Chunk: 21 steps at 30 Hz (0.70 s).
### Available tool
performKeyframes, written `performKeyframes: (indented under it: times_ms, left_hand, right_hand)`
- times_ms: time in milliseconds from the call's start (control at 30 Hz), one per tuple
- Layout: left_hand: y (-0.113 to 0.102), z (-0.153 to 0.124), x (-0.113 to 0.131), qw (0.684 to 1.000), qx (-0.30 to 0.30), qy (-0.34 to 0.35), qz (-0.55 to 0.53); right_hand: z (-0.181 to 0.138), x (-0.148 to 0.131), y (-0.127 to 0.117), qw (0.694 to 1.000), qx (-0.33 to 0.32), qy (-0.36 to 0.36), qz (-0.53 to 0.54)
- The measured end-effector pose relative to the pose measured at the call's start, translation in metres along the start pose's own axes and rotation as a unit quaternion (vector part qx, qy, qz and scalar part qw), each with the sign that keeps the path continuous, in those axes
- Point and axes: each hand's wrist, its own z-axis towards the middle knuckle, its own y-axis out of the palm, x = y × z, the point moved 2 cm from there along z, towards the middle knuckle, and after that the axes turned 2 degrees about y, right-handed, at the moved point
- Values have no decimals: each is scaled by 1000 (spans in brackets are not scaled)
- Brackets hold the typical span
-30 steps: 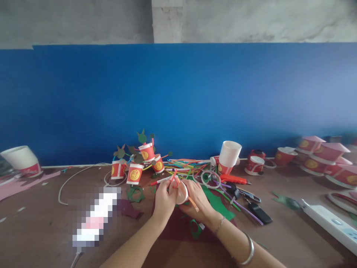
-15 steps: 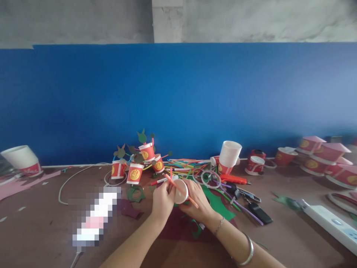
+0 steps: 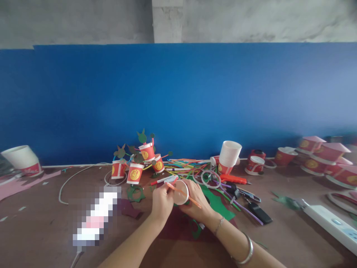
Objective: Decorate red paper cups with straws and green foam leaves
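Observation:
My right hand [image 3: 196, 197] is closed around a paper cup [image 3: 182, 193], with its round white end turned up towards me. A thin orange strip, which looks like a pipe cleaner [image 3: 181, 191], crosses that end and sticks out on the right side. At the cup's left, my left hand [image 3: 162, 204] pinches the strip near its left end. How the strip is fixed to the cup cannot be made out. Dark red paper [image 3: 174, 227] and green paper [image 3: 220, 204] lie beneath and beside my hands.
Several decorated cup figures [image 3: 135, 174] stand at back left. Behind my hands are coloured strips [image 3: 186, 162] and markers [image 3: 164, 180]. A cup stack [image 3: 230, 154], an orange-red tool [image 3: 234, 179] and keys [image 3: 259, 212] lie right. A power strip [image 3: 331, 225] is far right.
The orange strip's left part has tipped down from a more upright position, and its right end has shifted slightly right. Both hands stay in nearly the same place on cup and strip.

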Motion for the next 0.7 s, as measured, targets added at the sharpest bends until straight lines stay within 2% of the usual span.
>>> performKeyframes:
  times_ms: [133,267,333,567,700]
  left_hand:
    - [2,0,0,999,5,-22,-36]
    - [4,2,-1,985,32,-51,-162]
    - [5,2,-2,981,36,-58,-182]
    - [0,2,0,997,63,-13,-32]
    - [-3,3,3,998,69,-5,11]
  right_hand:
    - [1,-2,-2,1000,-2,12,14]
    - [1,-1,-2,999,15,23,27]
    - [1,0,-1,999,21,21,31]
    - [-1,0,0,1000,6,12,6]
    - [-1,0,1,1000,10,21,2]
